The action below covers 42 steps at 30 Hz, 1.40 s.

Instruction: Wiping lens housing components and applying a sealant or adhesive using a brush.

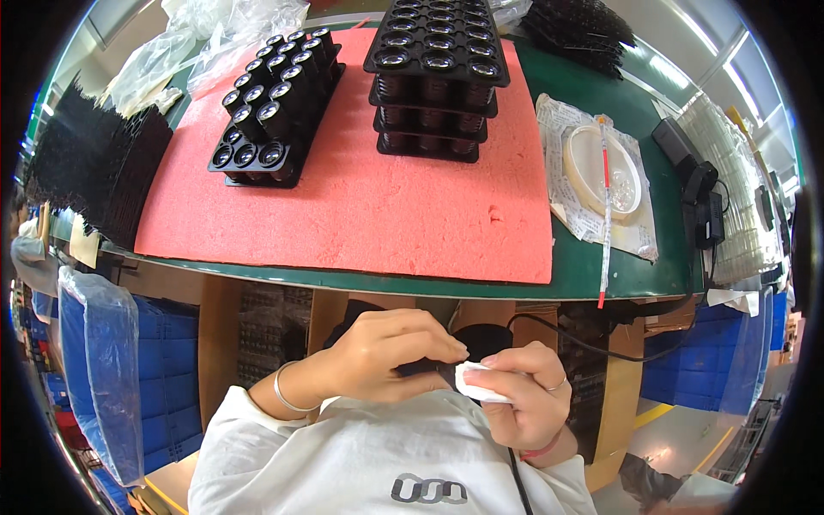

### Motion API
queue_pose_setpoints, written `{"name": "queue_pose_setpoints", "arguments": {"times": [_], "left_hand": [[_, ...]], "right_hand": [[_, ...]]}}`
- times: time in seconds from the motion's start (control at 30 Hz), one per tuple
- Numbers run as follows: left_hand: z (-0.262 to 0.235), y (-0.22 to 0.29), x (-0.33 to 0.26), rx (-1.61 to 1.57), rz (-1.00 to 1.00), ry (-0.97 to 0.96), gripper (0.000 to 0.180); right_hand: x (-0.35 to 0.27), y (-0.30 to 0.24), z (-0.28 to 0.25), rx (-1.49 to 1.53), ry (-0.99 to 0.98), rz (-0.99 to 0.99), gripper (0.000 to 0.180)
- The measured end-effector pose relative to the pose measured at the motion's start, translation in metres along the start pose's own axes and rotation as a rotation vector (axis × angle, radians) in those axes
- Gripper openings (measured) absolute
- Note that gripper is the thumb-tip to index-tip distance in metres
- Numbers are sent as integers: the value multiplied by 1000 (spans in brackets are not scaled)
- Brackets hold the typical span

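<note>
Below the near edge of the green table (601, 266) with its pink foam mat (360, 206), the left hand (390, 352) curls closed around a small dark part (425, 369), best held steady while the right hand (524, 390), pinching a white wipe (476, 384), rubs gently.

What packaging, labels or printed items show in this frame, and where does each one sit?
Printed white wrapper: right of the pink foam mat, crumpled under a round cream dish.
Clear plastic bags: far left of the bench, crumpled.
Blue bag-lined bin: below the bench, at left.
Grey logo: on the white shirt.
</note>
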<state>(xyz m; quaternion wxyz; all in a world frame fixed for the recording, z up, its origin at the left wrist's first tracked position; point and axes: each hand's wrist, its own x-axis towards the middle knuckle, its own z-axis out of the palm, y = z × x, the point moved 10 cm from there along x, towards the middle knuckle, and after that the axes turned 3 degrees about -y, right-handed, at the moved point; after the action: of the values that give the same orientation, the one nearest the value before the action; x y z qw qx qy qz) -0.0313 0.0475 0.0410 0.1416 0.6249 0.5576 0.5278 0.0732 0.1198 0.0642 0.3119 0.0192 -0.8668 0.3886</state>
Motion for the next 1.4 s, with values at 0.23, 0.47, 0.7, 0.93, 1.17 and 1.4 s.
{"name": "queue_pose_setpoints", "arguments": {"times": [0.23,0.47,0.7,0.93,1.17,1.4], "left_hand": [[2,-18,5,-175,-85,45,29],[-4,-26,-1,-556,-125,139,31],[-10,-22,-2,-523,-91,188,29],[-11,-22,0,-536,-71,222,29],[-15,-17,3,-470,-32,211,29],[-14,-17,2,-455,-47,204,30]], "right_hand": [[2,-35,-6,94,-81,-305,35],[-13,-10,-18,196,94,-138,29],[-5,-3,-14,221,103,-114,34],[-5,1,-16,228,108,-85,36],[-5,2,-13,239,107,-91,35],[-4,4,-13,232,121,-99,31]]}}
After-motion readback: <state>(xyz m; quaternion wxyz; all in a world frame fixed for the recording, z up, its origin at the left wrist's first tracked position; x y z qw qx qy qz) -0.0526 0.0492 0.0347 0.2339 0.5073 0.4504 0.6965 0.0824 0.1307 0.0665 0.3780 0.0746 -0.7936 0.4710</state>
